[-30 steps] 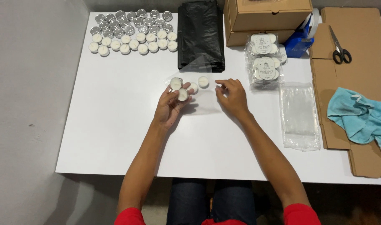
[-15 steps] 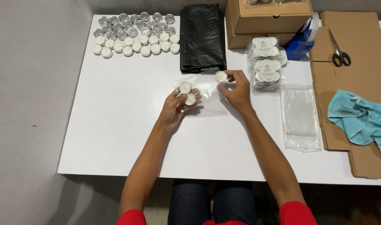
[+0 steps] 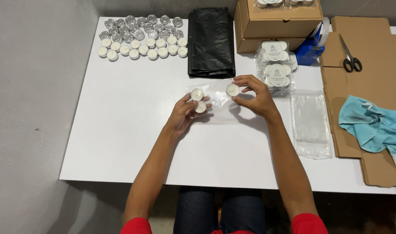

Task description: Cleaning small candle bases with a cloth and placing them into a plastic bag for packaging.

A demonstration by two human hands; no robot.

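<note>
A clear plastic bag (image 3: 215,113) lies on the white table (image 3: 120,125) in front of me. My left hand (image 3: 185,113) grips its left end, where two white tealight candles (image 3: 198,100) sit by my fingers. My right hand (image 3: 254,96) pinches a third tealight (image 3: 232,90) at the bag's upper right part. Whether the candles are inside the bag or on it I cannot tell.
Several loose tealights (image 3: 139,37) fill the table's far left. A folded black bag (image 3: 211,41), cardboard boxes (image 3: 278,19), packed candle bags (image 3: 276,69), a blue tape dispenser (image 3: 310,47), empty clear bags (image 3: 310,123), scissors (image 3: 349,56) and a teal cloth (image 3: 373,123) lie behind and right.
My right hand has carried one tealight away from the other two, rightward along the bag. My left hand stays on the bag's left end.
</note>
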